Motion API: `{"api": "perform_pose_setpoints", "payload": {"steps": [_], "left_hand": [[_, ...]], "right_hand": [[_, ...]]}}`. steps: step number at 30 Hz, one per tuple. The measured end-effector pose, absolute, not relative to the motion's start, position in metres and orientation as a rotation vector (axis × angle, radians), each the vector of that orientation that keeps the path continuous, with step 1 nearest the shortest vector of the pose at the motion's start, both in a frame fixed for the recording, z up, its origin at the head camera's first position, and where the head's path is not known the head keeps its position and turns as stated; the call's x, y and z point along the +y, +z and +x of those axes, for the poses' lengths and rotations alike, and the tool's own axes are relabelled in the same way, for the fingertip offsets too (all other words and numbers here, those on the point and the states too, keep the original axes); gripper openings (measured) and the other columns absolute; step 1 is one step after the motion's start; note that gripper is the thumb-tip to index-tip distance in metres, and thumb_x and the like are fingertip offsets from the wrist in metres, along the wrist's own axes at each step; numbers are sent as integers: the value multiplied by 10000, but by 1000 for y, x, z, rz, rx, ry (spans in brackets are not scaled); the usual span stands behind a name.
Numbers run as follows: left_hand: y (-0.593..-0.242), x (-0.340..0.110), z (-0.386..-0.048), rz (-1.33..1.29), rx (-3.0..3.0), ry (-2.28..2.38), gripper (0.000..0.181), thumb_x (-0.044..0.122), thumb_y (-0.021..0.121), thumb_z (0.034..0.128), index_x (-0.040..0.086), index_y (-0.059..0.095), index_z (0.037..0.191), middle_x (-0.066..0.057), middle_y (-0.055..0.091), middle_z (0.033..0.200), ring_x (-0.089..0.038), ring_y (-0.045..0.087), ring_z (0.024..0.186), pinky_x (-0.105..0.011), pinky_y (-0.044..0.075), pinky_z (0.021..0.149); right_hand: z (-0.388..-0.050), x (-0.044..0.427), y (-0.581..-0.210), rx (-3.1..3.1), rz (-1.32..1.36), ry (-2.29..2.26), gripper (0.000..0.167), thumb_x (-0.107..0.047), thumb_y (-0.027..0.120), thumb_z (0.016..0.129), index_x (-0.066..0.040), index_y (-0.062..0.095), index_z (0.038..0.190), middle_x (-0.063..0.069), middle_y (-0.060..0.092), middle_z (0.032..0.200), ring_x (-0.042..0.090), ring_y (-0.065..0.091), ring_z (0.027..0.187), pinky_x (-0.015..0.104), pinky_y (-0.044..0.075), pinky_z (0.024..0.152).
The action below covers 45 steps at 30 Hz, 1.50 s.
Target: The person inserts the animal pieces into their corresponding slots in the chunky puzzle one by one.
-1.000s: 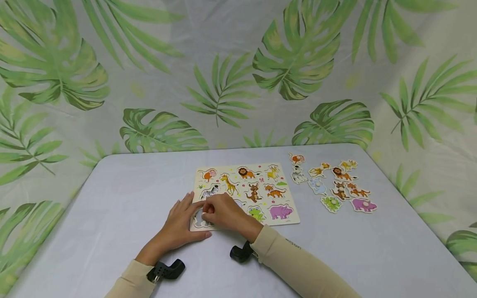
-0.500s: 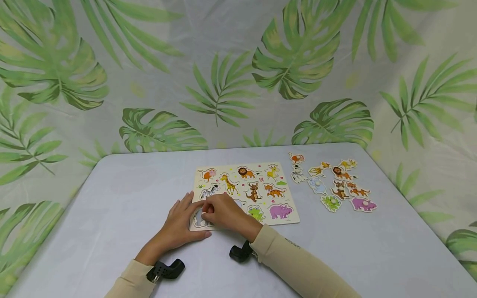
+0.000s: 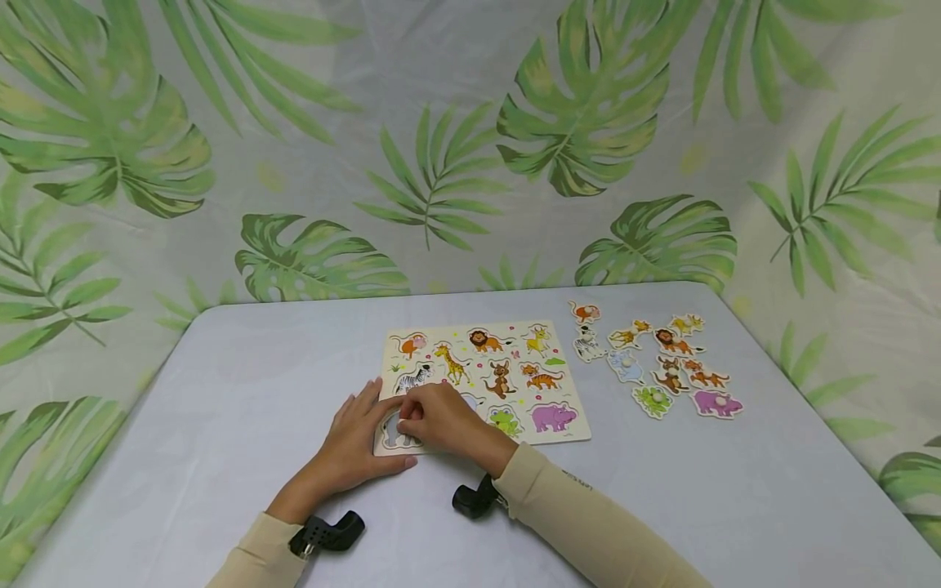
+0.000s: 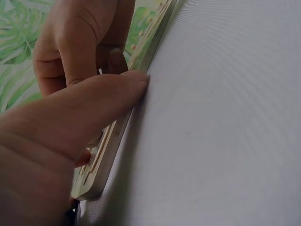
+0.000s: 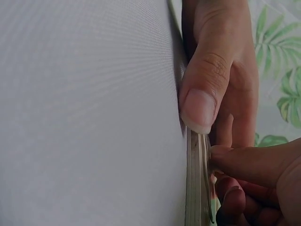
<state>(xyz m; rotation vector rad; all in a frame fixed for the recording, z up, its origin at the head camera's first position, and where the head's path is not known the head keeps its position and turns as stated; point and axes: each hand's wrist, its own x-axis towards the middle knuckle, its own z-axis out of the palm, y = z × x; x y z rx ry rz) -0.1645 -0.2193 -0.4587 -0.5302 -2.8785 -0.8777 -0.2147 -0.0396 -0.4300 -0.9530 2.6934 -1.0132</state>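
A wooden puzzle board point(image 3: 581, 420) printed with animals lies on the table. My left hand point(image 3: 360, 441) holds its near left corner, fingers along the left side and thumb point(image 4: 113, 92) against the front edge. Over that corner, my right hand point(image 3: 441, 416) pinches a grey elephant puzzle piece point(image 3: 392, 433) between thumb and curled fingers. The piece lies at the elephant outline and is partly covered by the hand; its knob is hidden. In the right wrist view, the left thumb point(image 5: 200, 108) presses the board edge beside the right fingertips.
Several loose knobbed animal pieces lie right of the board, among them a zebra piece point(image 3: 588, 344), a lion piece point(image 3: 676, 343), a frog piece point(image 3: 653, 402) and a hippo piece point(image 3: 716, 404). Behind the white-covered table point(image 3: 243, 392) hangs a leaf-patterned cloth point(image 3: 456, 82).
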Motion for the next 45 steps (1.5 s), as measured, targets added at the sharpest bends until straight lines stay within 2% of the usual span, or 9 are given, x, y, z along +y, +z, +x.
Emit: {"api": "perform_pose_setpoints", "payload": {"steps": [15,21,22,25,27,29,33,36,45], "left_hand": [[-461,-218,-169,-560,-2858,-878,719,545,703,793,198,500,1390,-209,233,1559,-371,143,1452,-584,88,1144],[-461,-218,-167,-574,-2825,-887,603,448,659,871,163,512,1381,-237,260,1540,-404,172,1438,-601,92,1136],[-461,-218,-167,-577,-2818,-884,587,428,656,880,157,513,1380,-245,265,1535,-414,179,1433,-607,95,1132],[-461,-219,-165,-578,-2807,-882,560,384,659,888,148,519,1375,-256,273,1528,-422,191,1427,-611,100,1129],[-461,-219,-165,-572,-2809,-887,558,376,664,885,147,522,1374,-253,272,1530,-417,189,1430,-604,98,1132],[-461,-219,-164,-566,-2815,-891,563,381,664,883,148,521,1375,-247,269,1533,-412,185,1432,-598,96,1135],[-461,-220,-165,-564,-2817,-893,567,389,666,882,155,519,1377,-239,269,1536,-407,182,1434,-592,94,1138],[-461,-220,-165,-565,-2818,-889,570,395,666,882,159,517,1378,-236,269,1537,-404,182,1435,-590,91,1139],[-464,-221,-165,-555,-2827,-884,587,407,667,873,160,512,1383,-224,266,1543,-391,173,1441,-590,88,1140]], "right_hand": [[-217,-35,-429,2637,-976,-1052,85,-127,725,855,-120,654,808,-97,563,677,22,499,611,166,425,564],[-217,-35,-428,2607,-952,-1077,98,-129,730,850,-131,649,795,-94,563,663,28,491,597,181,424,551],[-218,-35,-428,2608,-949,-1077,99,-133,733,846,-137,649,792,-98,564,658,26,491,594,198,439,579],[-218,-36,-430,2617,-951,-1073,102,-145,740,834,-155,652,783,-115,568,641,13,494,591,291,479,846],[-219,-36,-431,2624,-957,-1069,99,-149,741,824,-162,654,778,-123,570,630,7,496,590,397,398,1030],[-219,-36,-431,2625,-961,-1070,94,-147,739,817,-163,656,776,-124,571,622,3,498,589,480,296,1111],[-219,-36,-430,2613,-957,-1085,86,-135,737,818,-145,660,780,-108,575,629,7,498,585,341,491,879],[-219,-37,-429,2615,-959,-1083,87,-135,737,821,-139,660,780,-101,576,632,9,495,584,240,449,673],[-217,-37,-429,2624,-980,-1027,105,-156,711,852,-162,637,778,-97,557,624,24,484,579,200,400,631]]}}
